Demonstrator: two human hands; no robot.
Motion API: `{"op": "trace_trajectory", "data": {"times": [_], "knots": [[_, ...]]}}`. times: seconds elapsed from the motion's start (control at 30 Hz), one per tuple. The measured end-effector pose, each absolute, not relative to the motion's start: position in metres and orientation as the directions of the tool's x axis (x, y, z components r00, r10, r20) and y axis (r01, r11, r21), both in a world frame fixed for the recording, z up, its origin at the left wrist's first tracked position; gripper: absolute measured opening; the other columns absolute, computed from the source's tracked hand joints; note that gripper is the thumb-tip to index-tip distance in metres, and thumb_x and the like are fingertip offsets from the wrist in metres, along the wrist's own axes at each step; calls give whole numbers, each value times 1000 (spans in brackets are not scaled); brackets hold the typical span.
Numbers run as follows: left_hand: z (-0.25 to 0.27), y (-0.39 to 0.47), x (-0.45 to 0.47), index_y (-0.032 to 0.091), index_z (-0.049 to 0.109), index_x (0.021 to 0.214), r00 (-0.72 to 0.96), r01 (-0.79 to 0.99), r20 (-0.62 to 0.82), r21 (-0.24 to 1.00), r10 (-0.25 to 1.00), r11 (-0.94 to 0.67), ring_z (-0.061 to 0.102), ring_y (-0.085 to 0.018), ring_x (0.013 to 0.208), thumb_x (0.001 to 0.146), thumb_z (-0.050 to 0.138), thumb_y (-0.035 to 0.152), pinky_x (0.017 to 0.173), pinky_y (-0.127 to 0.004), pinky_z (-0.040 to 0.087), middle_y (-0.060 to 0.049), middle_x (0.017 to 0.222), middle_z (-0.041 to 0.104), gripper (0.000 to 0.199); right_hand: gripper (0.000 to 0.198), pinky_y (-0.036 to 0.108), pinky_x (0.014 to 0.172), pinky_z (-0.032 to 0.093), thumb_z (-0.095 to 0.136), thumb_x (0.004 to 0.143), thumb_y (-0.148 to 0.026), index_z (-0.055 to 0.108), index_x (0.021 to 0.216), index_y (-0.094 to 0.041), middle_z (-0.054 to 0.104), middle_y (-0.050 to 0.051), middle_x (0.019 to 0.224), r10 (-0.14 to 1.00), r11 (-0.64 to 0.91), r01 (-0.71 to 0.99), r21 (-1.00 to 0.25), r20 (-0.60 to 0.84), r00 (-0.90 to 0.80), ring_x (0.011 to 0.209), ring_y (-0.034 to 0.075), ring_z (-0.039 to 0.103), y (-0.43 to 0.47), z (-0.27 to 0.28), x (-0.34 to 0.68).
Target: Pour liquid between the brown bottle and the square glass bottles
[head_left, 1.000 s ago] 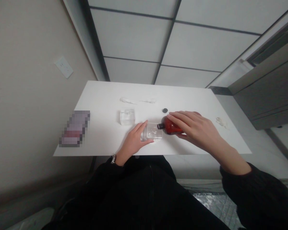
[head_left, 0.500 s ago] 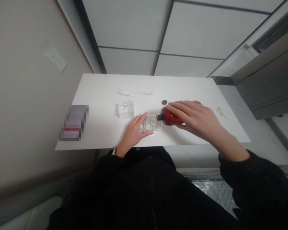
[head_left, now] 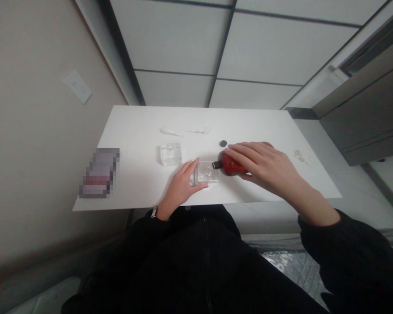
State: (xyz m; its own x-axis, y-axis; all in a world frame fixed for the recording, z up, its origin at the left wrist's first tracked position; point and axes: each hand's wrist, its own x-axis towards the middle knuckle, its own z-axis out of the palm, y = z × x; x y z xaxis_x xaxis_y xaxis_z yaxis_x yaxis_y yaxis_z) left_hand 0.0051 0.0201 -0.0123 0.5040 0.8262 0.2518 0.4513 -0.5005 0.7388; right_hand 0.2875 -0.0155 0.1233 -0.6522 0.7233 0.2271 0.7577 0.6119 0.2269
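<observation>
My right hand [head_left: 260, 163] is wrapped over a red bottle [head_left: 231, 164], which lies tilted far over with its black neck pointing left. The bottle's mouth is above the right side of a clear square container [head_left: 208, 173]. Around the left side of this container, my left hand [head_left: 184, 179] keeps thumb and fingers pressed to its walls. Left of it stands a second clear square container [head_left: 170, 154], untouched. A small dark cap [head_left: 223, 143] lies behind the bottle. Whether liquid is flowing cannot be made out.
Two whitish crumpled strips, the left one [head_left: 170, 131] and the right one [head_left: 201, 130], lie towards the back of the white table [head_left: 134, 174]. Another crumpled whitish piece [head_left: 301, 156] is at the right. A pixelated object [head_left: 100, 173] occupies the left edge.
The whole view has shifted slightly, so the table appears a little lower. Both hands, the bottle and the container keep their places relative to one another.
</observation>
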Motion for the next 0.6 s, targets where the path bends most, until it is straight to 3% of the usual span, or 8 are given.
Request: {"op": "trace_trajectory", "data": {"times": [0.27, 0.6], "knots": [[-14, 20, 4, 30, 43, 166, 498, 445, 252, 747, 830, -494, 62, -32, 144, 92, 85, 46, 124, -50, 49, -13, 158, 61, 87, 71, 50, 102, 63, 72, 89, -7, 54, 157, -18, 73, 16, 147, 729, 603, 772, 200, 255, -635, 131, 33, 71, -15, 119, 288], [-13, 20, 4, 28, 43, 166, 501, 432, 244, 761, 830, -484, 61, -32, 145, 91, 87, 44, 125, -50, 48, -14, 158, 61, 88, 69, 50, 99, 63, 72, 88, -6, 56, 154, -13, 74, 19, 144, 705, 620, 749, 233, 251, -663, 128, 35, 71, -15, 123, 285]]}}
